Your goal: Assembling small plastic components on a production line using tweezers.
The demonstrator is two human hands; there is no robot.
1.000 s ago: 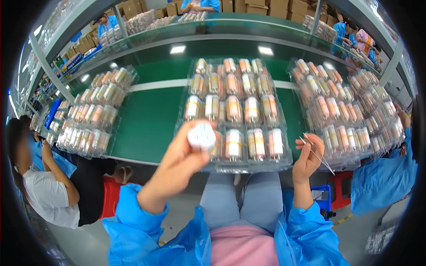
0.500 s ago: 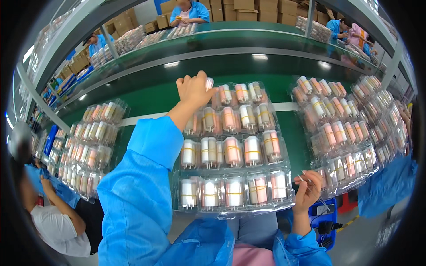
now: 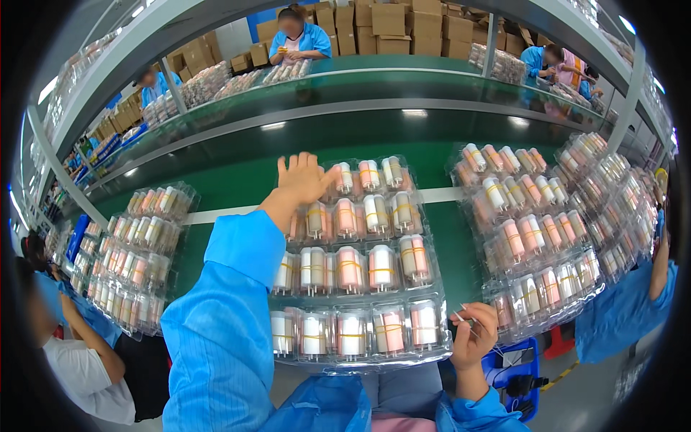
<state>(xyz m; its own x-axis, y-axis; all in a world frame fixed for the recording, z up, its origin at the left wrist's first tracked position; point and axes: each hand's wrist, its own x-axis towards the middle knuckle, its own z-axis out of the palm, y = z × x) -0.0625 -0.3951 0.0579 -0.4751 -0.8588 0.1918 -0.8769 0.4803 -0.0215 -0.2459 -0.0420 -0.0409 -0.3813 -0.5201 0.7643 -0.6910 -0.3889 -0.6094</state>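
A stepped clear plastic tray [image 3: 363, 367] lies in front of me, its pockets filled with white, pink and grey cylinders banded in yellow, with thin metal prongs at their lower ends. My left hand [image 3: 301, 180] is over the tray's far left corner, fingers spread. Its thumb side touches or nearly touches a pinkish-white banded cylinder [image 3: 345, 178] in the back row. Beside the tray's near right corner, my right hand [image 3: 473, 335] is closed around slim pale tweezers [image 3: 461, 315], with their tips pointing up and left. The fingers partly cover the tweezers.
Similar filled trays stand left [image 3: 144, 245] and right [image 3: 536, 230] on the green belt [image 3: 461, 266]. A blue bin [image 3: 515, 360] with dark items is below at right. Co-workers sit on both sides and across the line. A metal frame [image 3: 237, 29] spans overhead.
My left hand has let go of a small pale cylinder at the back row, and its fingers have spread. My right hand keeps the tweezers. The whole view has shifted slightly.
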